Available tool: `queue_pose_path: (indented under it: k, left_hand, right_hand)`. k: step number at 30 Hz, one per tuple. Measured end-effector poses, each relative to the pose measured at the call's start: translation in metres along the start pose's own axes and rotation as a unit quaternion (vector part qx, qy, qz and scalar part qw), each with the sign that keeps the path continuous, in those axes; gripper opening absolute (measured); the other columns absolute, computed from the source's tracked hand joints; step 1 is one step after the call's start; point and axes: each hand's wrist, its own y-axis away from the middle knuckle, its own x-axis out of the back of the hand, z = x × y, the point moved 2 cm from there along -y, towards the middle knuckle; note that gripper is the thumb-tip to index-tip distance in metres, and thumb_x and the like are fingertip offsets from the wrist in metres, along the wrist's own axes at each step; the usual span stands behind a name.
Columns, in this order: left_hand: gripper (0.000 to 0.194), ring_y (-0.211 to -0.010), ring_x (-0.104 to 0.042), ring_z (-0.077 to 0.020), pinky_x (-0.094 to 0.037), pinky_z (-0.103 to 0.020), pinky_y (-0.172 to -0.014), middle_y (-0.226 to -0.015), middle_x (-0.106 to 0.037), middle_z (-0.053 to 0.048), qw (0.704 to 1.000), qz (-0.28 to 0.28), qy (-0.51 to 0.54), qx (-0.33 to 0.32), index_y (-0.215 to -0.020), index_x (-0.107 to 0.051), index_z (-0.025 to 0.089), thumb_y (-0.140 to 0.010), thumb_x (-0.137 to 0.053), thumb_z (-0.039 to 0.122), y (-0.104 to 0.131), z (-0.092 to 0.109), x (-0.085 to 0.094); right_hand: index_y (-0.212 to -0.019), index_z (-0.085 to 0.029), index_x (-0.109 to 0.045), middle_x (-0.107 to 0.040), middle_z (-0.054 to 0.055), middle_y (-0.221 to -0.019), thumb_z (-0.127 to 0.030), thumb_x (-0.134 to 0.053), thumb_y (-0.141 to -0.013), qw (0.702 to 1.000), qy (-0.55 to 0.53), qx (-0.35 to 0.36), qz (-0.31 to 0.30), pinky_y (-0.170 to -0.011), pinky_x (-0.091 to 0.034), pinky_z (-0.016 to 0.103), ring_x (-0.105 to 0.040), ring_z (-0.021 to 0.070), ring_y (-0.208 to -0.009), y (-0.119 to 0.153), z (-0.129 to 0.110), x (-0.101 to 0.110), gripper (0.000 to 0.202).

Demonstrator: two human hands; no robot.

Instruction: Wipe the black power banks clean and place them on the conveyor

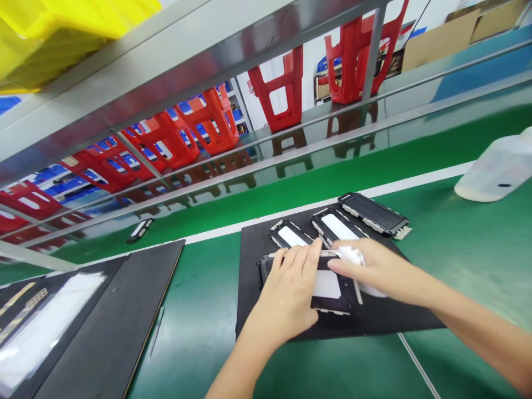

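My left hand (286, 293) grips a black rectangular casing (347, 291) with a white panel in its middle, fingers over the far edge and thumb by the near edge. Pinched in my right hand (374, 269) is a crumpled white cloth (351, 255), which meets the casing's upper edge. Part of the casing is hidden under my left hand. Beyond my hands lie two similar casings with white panels, one on the left (291, 235) and one in the middle (338, 226), plus an all-dark casing (374, 212). They rest on a black mat (253, 244).
A green bench (199, 310) carries the mat. At right stands a translucent bottle (486, 172). Black boards (124, 321) with a white sheet (54, 327) lie left, and a small black casing (139, 230) lies farther back. A metal shelf rail (166, 72) crosses above.
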Motion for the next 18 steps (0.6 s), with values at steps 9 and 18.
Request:
queue_pose_path:
  k: [9, 18]
  left_hand:
    - [0.086, -0.144, -0.006, -0.0308, -0.008, -0.061, -0.112, -0.156, -0.015, -0.010, 0.951, 0.253, 0.092, 0.153, -0.145, -0.020, 0.025, -0.068, -0.055, 0.007, 0.013, -0.008, -0.004]
    - [0.095, -0.119, -0.053, -0.0347, -0.048, -0.051, -0.093, -0.119, -0.064, -0.012, 0.452, 0.219, 0.838, 0.215, -0.111, -0.065, 0.021, -0.070, -0.009, 0.085, -0.021, 0.011, -0.030]
  right_hand:
    - [-0.092, -0.021, -0.061, -0.066, 0.004, -0.076, -0.052, -0.049, -0.087, 0.956, -0.269, -0.049, 0.107, -0.062, -0.050, 0.033, -0.062, 0.0223, -0.070, 0.011, 0.015, -0.021, 0.033]
    - [-0.096, -0.023, -0.064, -0.067, 0.003, -0.078, -0.052, -0.056, -0.084, 0.935, -0.329, -0.029, 0.133, -0.070, -0.051, 0.033, -0.062, 0.0217, -0.073, 0.016, 0.016, -0.052, 0.033]
